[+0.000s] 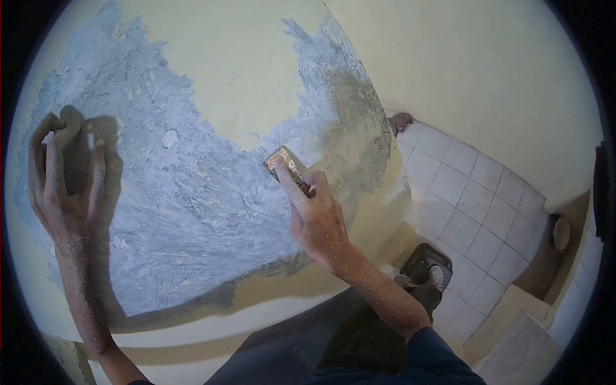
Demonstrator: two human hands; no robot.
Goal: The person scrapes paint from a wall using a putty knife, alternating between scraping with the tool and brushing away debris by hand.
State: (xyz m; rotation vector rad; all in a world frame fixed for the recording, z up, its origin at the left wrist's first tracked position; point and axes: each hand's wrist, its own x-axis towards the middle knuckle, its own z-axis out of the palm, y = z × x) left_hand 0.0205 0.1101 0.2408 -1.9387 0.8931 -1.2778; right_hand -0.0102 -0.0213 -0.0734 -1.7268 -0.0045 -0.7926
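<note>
My right hand (321, 221) grips a small scraper (287, 165) with a worn, speckled rectangular blade. The index finger lies along the blade, which is against the wall (237, 96) or very near it. Where the scraper is, a rough blue-grey patch (186, 212) with streaky marks borders smooth cream paint. Over on the left, my left hand (67, 192) is held up at the wall, fingers bent and apart, nothing visible in it. Its shadow falls on the patch. Pale dust covers both hands and forearms.
White floor tiles (465, 205) lie to the right, below another cream wall (475, 70). My foot is by a dark tray-like object (428, 262) on the floor. A reddish-brown lump (401, 122) sits at the wall's corner. A round pale object (561, 233) is at the far right.
</note>
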